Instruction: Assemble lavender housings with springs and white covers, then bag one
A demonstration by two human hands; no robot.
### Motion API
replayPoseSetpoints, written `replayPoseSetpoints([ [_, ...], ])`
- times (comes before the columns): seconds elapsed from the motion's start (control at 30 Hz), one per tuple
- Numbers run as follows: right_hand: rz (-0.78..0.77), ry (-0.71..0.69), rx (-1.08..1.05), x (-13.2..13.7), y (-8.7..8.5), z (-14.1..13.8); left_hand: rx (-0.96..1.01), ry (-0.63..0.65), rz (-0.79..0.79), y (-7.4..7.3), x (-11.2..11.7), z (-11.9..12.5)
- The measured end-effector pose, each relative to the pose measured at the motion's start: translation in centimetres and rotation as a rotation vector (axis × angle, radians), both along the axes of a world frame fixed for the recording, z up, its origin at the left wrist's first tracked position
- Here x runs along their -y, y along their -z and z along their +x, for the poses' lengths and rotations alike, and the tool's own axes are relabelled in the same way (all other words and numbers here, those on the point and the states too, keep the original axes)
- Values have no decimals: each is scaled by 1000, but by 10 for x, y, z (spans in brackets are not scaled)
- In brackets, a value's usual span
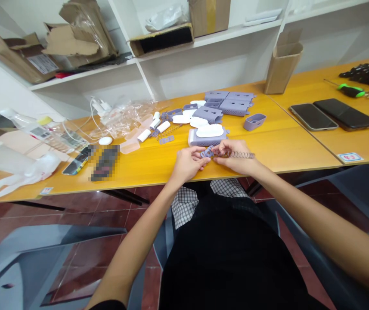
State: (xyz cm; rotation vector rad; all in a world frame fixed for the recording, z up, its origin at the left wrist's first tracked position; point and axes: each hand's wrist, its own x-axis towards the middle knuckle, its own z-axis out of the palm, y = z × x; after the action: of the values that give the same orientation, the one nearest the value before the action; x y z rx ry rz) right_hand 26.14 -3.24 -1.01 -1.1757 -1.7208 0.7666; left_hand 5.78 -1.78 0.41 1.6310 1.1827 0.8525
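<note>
My left hand (187,162) and my right hand (234,156) meet over the front edge of the yellow table (287,137). Between their fingertips sits a small lilac plastic piece with a round hole (208,153), which my left hand pinches. My right hand holds a long metal coil spring (240,154) that sticks out to the right past my fingers. Just behind my hands lies a lilac housing with a white oval lid (207,134) on top.
Several lilac housings (232,103), white lids (184,118), white cylinders (153,128) and more springs (168,129) lie behind. Plastic bags (16,163) and a phone sit at left; two phones (333,114), a screwdriver (350,90) and a cardboard box (281,60) at right. Shelves stand behind.
</note>
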Motion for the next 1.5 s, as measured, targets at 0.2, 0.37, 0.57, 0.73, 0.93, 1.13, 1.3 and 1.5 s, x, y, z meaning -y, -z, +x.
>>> replayPoseSetpoints([
  [0.2, 61, 20, 32, 8, -2, -1, 5, 48, 22, 1, -1, -2],
  [0.37, 85, 106, 54, 8, -4, 2, -21, 75, 83, 3, -2, -3],
  [0.57, 89, 75, 59, 9, -2, 2, -48, 78, 120, 4, -2, -3],
  [0.73, 88, 4, 43, 9, -3, 3, -60, 87, 153, 4, -3, -4],
  [0.93, 135, -38, 65, 9, -4, 3, -61, 97, 140, 4, -2, -5],
  [1.13, 143, -22, 105, 4, -3, 6, -63, 100, 164, 7, -4, -5],
  [1.3, 16, -32, 29, -9, 0, 13, -75, 101, 160, 5, -4, -5],
  [1.5, 7, -64, 12, -9, 0, 15, -63, 108, 150, 4, -3, -5],
])
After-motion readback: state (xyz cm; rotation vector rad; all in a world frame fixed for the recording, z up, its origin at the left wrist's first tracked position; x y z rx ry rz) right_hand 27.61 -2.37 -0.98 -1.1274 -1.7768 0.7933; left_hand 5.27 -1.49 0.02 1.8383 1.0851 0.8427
